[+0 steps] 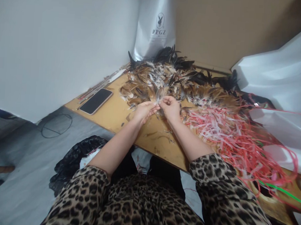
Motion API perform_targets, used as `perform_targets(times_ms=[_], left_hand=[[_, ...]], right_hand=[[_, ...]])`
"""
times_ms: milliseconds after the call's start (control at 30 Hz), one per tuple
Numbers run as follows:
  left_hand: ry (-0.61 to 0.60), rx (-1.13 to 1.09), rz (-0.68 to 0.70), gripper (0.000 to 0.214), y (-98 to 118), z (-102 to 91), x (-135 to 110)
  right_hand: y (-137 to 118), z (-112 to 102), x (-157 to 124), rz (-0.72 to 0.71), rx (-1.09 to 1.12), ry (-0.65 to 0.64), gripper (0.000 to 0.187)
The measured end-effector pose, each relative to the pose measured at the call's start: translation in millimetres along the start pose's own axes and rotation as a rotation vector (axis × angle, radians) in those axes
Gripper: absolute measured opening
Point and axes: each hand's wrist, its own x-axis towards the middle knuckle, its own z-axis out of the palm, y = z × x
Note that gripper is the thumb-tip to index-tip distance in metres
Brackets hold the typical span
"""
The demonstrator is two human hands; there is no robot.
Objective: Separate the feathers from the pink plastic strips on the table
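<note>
My left hand (pixel 146 111) and my right hand (pixel 170 108) meet over the near side of a table, in front of a big heap of brown, white and black feathers (pixel 158 74). Between my fingertips is a small tuft of feathers (pixel 157 95), its pale base pinched by both hands. The tuft overlaps the heap behind it, so its outline is hard to separate. Just right of my right hand lies a tangle of red, pink and white plastic strips (pixel 230 141). A few loose feathers (pixel 168 135) lie on the wood below my hands.
A phone (pixel 96 101) lies on the wooden tabletop (pixel 114 115) by the left wall. A white printed bag (pixel 157 28) stands behind the feathers. White sheeting (pixel 280 73) borders the right side. A black plastic bag (pixel 73 162) sits on the floor below, near a wire loop (pixel 56 125).
</note>
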Motion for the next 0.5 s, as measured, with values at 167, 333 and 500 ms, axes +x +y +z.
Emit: perform_targets(times_ms=[167, 333, 500], left_hand=[[0.003, 0.015, 0.015, 0.001, -2, -2.4, 3], [-0.037, -0.078, 0.033, 0.007, -2, -5.3, 7], [-0.048, -0.144, 0.001, 0.009, 2, -3.4, 6]], right_hand=[[0, 0, 0, 0.051, 0.053, -0.018, 0.019], [-13, -1, -1, 0.271, 0.154, 0.003, 0.02], [-24, -2, -4, 0.476, 0.311, -0.057, 0.026]])
